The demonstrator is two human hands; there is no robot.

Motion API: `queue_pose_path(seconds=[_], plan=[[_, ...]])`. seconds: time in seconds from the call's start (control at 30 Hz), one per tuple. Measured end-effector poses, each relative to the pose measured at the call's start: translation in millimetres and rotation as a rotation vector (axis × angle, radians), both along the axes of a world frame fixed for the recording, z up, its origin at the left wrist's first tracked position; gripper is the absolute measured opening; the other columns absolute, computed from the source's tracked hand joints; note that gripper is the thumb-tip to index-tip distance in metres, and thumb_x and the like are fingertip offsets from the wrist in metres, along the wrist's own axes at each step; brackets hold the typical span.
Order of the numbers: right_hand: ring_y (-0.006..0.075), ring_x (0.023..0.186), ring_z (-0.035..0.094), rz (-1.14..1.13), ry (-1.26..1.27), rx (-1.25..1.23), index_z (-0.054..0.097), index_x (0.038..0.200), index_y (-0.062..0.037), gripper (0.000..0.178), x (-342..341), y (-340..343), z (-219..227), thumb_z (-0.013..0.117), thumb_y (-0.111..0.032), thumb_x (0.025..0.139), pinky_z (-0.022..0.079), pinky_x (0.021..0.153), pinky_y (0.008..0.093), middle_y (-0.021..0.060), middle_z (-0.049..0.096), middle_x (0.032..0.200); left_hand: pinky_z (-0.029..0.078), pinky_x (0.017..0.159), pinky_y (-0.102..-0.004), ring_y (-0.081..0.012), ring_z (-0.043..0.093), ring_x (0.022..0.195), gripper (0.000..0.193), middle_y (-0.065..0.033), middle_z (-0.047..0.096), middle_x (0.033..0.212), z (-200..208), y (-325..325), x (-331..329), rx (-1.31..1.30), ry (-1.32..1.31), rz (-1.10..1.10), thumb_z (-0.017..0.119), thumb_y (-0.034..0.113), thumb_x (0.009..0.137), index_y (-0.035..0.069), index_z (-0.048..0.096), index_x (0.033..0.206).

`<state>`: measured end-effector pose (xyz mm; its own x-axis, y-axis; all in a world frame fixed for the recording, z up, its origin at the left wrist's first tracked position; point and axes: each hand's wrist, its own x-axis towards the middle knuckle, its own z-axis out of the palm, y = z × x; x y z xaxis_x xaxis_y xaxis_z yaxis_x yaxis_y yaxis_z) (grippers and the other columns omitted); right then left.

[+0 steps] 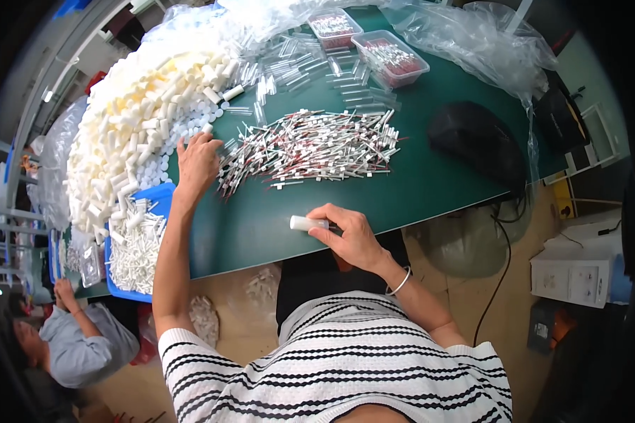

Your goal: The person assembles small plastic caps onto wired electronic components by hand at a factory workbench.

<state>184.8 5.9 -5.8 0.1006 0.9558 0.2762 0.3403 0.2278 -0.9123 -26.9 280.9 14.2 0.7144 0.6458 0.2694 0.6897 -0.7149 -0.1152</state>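
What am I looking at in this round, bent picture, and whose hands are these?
There is no machine here. A person wears a wide camera on the head, looking down, so edges bend. The two arms from below are that person's own. The right hand holds a small white tube over the green table. The left hand rests at the edge of a pile of thin sticks, beside a heap of white tubes. Two clear boxes stand at the far side. Another person sits at lower left.

Right hand (349,236) gripping white tube (308,223); left hand (197,161) at white caps (190,123), over green table (402,190).
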Motion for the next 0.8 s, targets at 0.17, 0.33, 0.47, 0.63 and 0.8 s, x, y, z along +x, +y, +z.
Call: queue_pose_path(seconds=[0.17, 0.33, 0.47, 0.63, 0.8], plan=[[0.0211, 0.075, 0.064, -0.002, 0.012, 0.018, 0.06, 0.1, -0.0025, 0.018, -3, 0, 0, 0.067, -0.011, 0.086, 0.051, 0.069, 0.0322, 0.0097, 0.066, 0.086, 0.032, 0.104, -0.0464, -0.0258, 0.054, 0.115, 0.028, -0.0081, 0.063, 0.113, -17, -16, 2, -0.04, -0.193, -0.045, 0.059, 0.01, 0.08, 0.01, 0.067, 0.107], [0.0102, 0.082, 0.06, 0.02, 0.115, -0.054, 0.062, 0.111, -0.0018, 0.023, 5, -3, 10, 0.064, -0.008, 0.089, 0.049, 0.073, 0.025, 0.0046, 0.066, 0.095, 0.045, 0.084, -0.0416, -0.0336, 0.061, 0.093, 0.018, -0.0134, 0.067, 0.095, -3, -26, 7, -0.156, -0.423, -0.072, 0.063, 0.014, 0.084, 0.007, 0.064, 0.101], [0.0076, 0.083, 0.058, -0.014, 0.175, -0.092, 0.063, 0.113, -0.0027, 0.023, 21, -12, 28, 0.063, -0.008, 0.091, 0.047, 0.07, 0.0214, 0.0017, 0.065, 0.098, 0.047, 0.079, -0.0418, -0.0334, 0.061, 0.088, 0.02, -0.0147, 0.066, 0.093, -1, -57, 9, -0.121, -0.506, -0.068, 0.061, 0.01, 0.087, 0.004, 0.062, 0.106], [0.0072, 0.084, 0.058, 0.022, 0.234, -0.05, 0.064, 0.113, -0.0026, 0.023, 15, -10, 21, 0.063, -0.009, 0.091, 0.048, 0.073, 0.0221, 0.002, 0.065, 0.098, 0.047, 0.081, -0.0399, -0.0313, 0.061, 0.094, 0.026, -0.0138, 0.067, 0.098, -24, -36, 2, -0.235, -0.563, 0.014, 0.062, 0.012, 0.087, 0.004, 0.063, 0.111], [0.0093, 0.083, 0.057, 0.031, 0.162, -0.043, 0.064, 0.111, -0.0009, 0.023, 15, -10, 20, 0.065, -0.007, 0.089, 0.048, 0.074, 0.0239, 0.0043, 0.066, 0.099, 0.05, 0.078, -0.0353, -0.0283, 0.065, 0.089, 0.029, -0.013, 0.068, 0.095, -3, -38, 6, -0.299, -0.547, 0.179, 0.07, 0.02, 0.083, 0.004, 0.065, 0.107]])
